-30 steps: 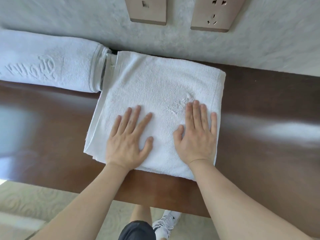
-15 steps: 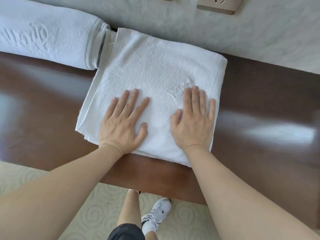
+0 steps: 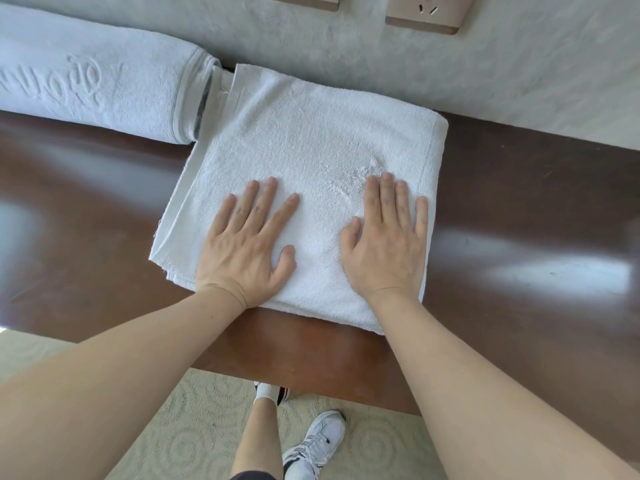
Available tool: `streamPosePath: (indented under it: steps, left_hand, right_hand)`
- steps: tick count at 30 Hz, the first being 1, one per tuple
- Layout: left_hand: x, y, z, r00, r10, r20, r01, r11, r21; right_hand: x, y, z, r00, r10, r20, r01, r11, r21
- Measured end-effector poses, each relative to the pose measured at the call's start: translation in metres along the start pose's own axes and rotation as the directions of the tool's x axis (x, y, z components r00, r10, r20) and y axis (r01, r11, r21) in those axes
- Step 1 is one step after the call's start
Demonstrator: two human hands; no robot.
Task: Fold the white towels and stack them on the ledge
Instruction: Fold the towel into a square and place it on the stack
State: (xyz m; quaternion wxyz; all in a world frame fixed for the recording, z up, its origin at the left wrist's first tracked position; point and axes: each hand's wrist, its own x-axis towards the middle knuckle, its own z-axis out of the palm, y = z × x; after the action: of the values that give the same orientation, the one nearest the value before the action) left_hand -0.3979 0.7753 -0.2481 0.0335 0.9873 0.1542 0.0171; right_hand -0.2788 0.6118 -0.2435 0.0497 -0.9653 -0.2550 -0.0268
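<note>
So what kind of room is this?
Probably a hotel room. A folded white towel lies on a glossy dark wooden ledge, beside a rolled towel with embossed lettering, under wall sockets, with patterned carpet below.

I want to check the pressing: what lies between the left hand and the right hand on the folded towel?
Only bare white terry of the folded towel lies between the left hand and the right hand; nothing else is there. The head view shows it.
</note>
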Motion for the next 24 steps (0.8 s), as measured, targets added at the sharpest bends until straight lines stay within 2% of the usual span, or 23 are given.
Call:
streamPosePath:
  steps: [8, 15, 18, 21, 24]
  left_hand:
    - [0.013, -0.005, -0.004, 0.994, 0.075, 0.074, -0.075, 0.997, -0.004]
    - [0.042, -0.017, -0.006, 0.927, 0.361, 0.1, -0.362, 0.932, -0.004]
    - [0.054, -0.025, -0.006, 0.86, 0.498, 0.106, -0.5, 0.866, -0.008]
    - [0.078, -0.033, -0.008, 0.752, 0.648, 0.12, -0.65, 0.759, -0.025]
    - [0.105, -0.04, -0.009, 0.636, 0.758, 0.144, -0.762, 0.647, -0.04]
  right_hand:
    - [-0.005, 0.001, -0.002, 0.999, 0.04, 0.02, -0.041, 0.999, 0.017]
    - [-0.039, -0.006, -0.004, 0.968, 0.25, 0.026, -0.251, 0.968, 0.025]
    - [-0.054, -0.014, -0.007, 0.943, 0.325, 0.066, -0.326, 0.945, 0.006]
    - [-0.069, -0.034, -0.013, 0.901, 0.423, 0.1, -0.428, 0.903, 0.038]
    - [-0.074, -0.041, -0.017, 0.908, 0.412, 0.074, -0.416, 0.909, 0.033]
